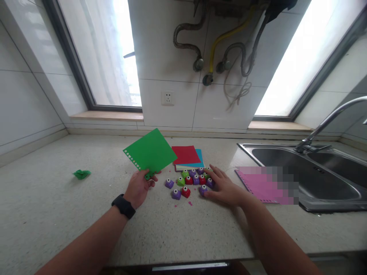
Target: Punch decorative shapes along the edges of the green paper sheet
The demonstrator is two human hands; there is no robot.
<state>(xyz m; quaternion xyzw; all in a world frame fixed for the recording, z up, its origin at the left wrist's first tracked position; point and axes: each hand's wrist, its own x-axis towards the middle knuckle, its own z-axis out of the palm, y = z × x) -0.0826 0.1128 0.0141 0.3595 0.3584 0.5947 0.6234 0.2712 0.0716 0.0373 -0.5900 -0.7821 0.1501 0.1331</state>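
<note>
My left hand pinches a green sheet of paper by its near corner and holds it tilted above the counter. Small punched shapes run along the sheet's left edge, and a few more show near my thumb. My right hand lies spread at the right side of a cluster of small craft punches, its thumb by a purple punch. Others in the cluster include a red punch and a green punch. Whether my right fingers grip any of them is hard to make out.
Behind the punches lie a red sheet and a blue sheet, stacked. A pink sheet with a punched edge rests by the sink. Crumpled green material sits at left. Pink scraps dot the counter.
</note>
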